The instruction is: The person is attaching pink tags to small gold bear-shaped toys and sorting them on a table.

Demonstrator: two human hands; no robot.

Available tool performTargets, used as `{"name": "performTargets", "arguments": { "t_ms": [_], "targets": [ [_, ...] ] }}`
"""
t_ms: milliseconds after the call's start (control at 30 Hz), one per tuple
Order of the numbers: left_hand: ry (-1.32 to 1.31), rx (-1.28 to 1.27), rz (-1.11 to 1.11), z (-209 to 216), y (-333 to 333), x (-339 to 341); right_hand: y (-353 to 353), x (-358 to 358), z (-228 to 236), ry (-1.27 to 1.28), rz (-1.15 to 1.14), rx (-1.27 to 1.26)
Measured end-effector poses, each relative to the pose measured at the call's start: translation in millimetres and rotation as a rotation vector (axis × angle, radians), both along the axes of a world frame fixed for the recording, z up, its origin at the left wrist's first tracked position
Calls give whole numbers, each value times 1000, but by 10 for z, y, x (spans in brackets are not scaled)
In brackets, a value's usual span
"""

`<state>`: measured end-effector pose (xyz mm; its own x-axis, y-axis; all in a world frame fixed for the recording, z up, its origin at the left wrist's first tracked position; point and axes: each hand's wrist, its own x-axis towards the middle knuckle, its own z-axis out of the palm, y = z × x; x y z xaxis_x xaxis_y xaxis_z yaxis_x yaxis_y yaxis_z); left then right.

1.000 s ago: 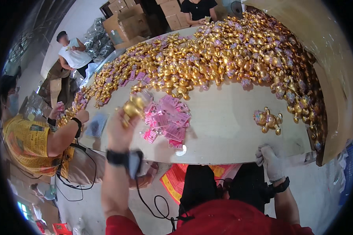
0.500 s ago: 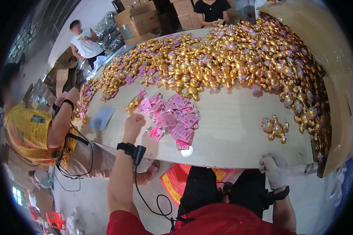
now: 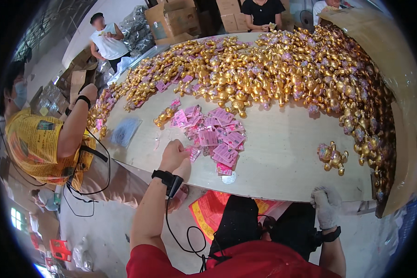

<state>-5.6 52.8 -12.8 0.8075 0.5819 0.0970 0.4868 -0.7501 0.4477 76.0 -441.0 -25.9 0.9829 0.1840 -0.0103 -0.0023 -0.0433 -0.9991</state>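
Observation:
My bare left hand (image 3: 173,155) is closed, its fingertips at the near left edge of a loose pile of pink printed cards (image 3: 208,137). Whatever it pinches is too small to make out; one pink card (image 3: 192,152) lies right at the fingertips. My right hand (image 3: 326,205), in a pale glove, is curled closed at the table's front edge, its palm side hidden. Beyond it a single gold bear-like figure (image 3: 332,155) with a glittery pinkish part lies on the table. Another gold figure (image 3: 164,116) with a pink tag rests left of the cards.
A big heap of gold figures (image 3: 264,69) covers the far and right parts of the pale table (image 3: 282,153). Brown cardboard (image 3: 401,125) walls the right side. A clear plastic bag (image 3: 125,132) lies at left. A co-worker in yellow (image 3: 41,143) stands left; others are farther back.
My left hand has moved right and nearer to me, to the edge of the pink cards. A thin clear strand now shows on the table behind it. My right hand stays put.

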Motion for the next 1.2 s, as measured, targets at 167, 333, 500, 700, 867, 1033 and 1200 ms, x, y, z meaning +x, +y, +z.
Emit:
{"name": "performTargets", "arguments": {
  "t_ms": [167, 333, 500, 700, 867, 1033, 1200],
  "targets": [
    [-181, -174, 11, -65, 161, -93, -10, 6, -41, -3, 10, 11],
    [-361, -550, 38, 442, -168, -96, -55, 18, -63, -74, -8, -66],
    [-369, -505, -92, 795, -533, -267, -15, 31, -117, 19, 78, -2],
    [-510, -509, -550, 534, -1806, -16, 323, -286, 419, -133, 325, 8],
    [-527, -743, -664, 433, -2693, -81, 567, -430, 363, 213, 516, 67],
    [-347, -746, -828, 545, -2565, -173, 382, -481, 433, 347, 526, 123],
    [-249, -466, -1026, 509, -2543, -112, 245, -405, 633, 372, 606, -33]
  ]
}}
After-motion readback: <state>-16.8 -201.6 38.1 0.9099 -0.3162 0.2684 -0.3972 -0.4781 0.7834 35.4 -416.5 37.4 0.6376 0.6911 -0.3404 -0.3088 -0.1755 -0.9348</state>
